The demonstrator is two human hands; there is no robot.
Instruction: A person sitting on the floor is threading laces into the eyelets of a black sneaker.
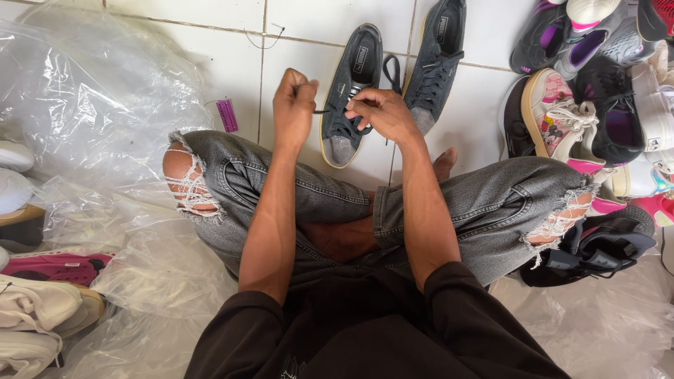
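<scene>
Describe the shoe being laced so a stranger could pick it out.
Start at the tiled floor ahead of the seated person's crossed legs. Two dark grey sneakers lie there side by side; it is the left sneaker, toe toward the knees. Only this one has both hands, left hand and right hand, pulling its lace.

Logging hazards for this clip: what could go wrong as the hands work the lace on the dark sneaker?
1. The left hand pulls the lace taut while the right hand pinches it at the dark grey sneaker; the lace might slip out of either grip.
2. Loose clear plastic sheeting lies beside the knee and could snag.
3. The sneaker's mate might get mixed into the shoe pile close by.
</scene>
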